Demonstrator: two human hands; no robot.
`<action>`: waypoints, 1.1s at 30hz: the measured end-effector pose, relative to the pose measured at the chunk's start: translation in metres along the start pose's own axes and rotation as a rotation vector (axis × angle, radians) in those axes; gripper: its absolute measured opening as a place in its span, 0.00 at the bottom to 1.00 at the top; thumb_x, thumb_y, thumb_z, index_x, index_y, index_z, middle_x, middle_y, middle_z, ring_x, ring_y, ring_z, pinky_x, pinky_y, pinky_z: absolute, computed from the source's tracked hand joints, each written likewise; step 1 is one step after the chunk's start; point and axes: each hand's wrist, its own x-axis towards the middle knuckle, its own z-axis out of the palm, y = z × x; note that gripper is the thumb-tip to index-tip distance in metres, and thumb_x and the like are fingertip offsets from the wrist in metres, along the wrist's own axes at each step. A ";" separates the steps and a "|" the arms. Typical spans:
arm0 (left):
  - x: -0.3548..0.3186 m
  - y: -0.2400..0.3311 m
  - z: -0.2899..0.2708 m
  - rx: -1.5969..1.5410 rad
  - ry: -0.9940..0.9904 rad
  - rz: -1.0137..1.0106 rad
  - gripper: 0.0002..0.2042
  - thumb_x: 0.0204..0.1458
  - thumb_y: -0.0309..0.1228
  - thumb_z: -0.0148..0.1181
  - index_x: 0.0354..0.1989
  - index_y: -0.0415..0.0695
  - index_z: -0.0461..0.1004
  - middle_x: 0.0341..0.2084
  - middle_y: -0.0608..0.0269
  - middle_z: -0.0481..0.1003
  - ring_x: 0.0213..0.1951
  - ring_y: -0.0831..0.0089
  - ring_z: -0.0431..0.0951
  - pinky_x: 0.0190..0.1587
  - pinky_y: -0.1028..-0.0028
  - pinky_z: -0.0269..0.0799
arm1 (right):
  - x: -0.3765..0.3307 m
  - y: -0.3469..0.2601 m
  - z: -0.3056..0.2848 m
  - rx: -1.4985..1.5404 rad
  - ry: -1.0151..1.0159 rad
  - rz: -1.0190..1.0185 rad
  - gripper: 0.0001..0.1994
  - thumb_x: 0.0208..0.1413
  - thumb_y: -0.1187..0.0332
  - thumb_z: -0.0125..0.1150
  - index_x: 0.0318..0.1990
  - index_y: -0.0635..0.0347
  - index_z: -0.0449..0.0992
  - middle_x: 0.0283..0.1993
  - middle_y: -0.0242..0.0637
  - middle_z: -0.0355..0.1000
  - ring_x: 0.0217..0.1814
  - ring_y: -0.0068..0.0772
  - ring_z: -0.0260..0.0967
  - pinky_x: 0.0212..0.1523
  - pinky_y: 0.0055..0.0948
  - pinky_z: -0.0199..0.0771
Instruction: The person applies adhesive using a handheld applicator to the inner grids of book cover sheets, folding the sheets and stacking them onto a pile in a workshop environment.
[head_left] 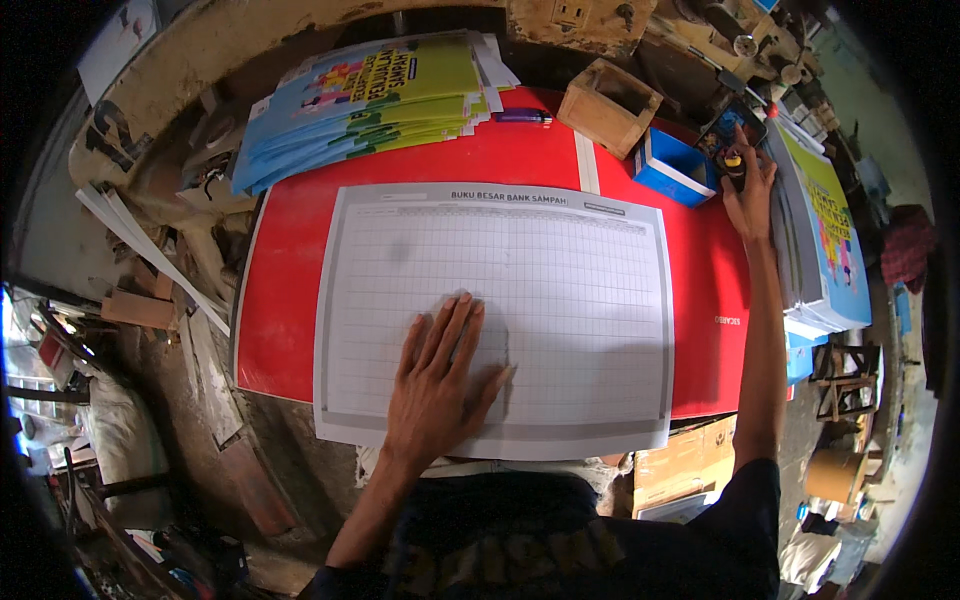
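Note:
A large white sheet with a printed grid table [580, 300] lies across a red board [280, 300]. My left hand [435, 375] rests flat on the sheet's lower middle, its fingers stretched out and the thumb apart. My right arm reaches to the far right, past the board's edge. There my right hand [750, 195] is at a small dark tray [755, 125], its fingers bent around a small dark thing with a yellow part [733, 160]. What that thing is, I cannot make out.
A blue open box [675, 168] and a wooden box [608, 105] stand beside the right hand. Stacks of printed booklets lie at the back left [370, 100] and right [830, 235]. A purple lighter-like object [523, 117] lies at the board's back edge.

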 end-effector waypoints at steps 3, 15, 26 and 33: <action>0.000 0.002 0.002 0.003 -0.010 -0.014 0.39 0.62 0.48 0.61 0.77 0.44 0.53 0.77 0.55 0.53 0.78 0.61 0.48 0.79 0.52 0.40 | 0.003 0.002 -0.005 0.054 -0.133 -0.042 0.46 0.46 0.81 0.63 0.76 0.47 0.56 0.64 0.42 0.72 0.69 0.57 0.55 0.75 0.52 0.48; 0.001 0.003 -0.001 -0.012 -0.036 0.001 0.45 0.58 0.52 0.64 0.77 0.40 0.51 0.77 0.52 0.52 0.79 0.58 0.47 0.79 0.51 0.37 | -0.021 -0.077 -0.066 0.480 -0.180 0.430 0.19 0.55 0.68 0.67 0.53 0.61 0.73 0.46 0.47 0.79 0.46 0.41 0.77 0.50 0.40 0.75; -0.006 0.014 -0.001 -0.070 0.017 -0.055 0.62 0.40 0.67 0.71 0.77 0.40 0.49 0.77 0.48 0.50 0.79 0.53 0.44 0.77 0.39 0.31 | -0.098 -0.277 -0.111 0.767 -0.722 0.047 0.20 0.54 0.70 0.75 0.54 0.63 0.77 0.44 0.46 0.75 0.43 0.43 0.80 0.43 0.36 0.80; -0.012 0.006 0.001 -0.101 0.034 -0.069 0.62 0.41 0.69 0.68 0.77 0.37 0.49 0.76 0.47 0.50 0.79 0.54 0.44 0.78 0.41 0.31 | -0.110 -0.303 -0.099 0.796 -0.712 -0.018 0.24 0.50 0.76 0.76 0.56 0.63 0.78 0.45 0.43 0.76 0.43 0.42 0.79 0.44 0.34 0.80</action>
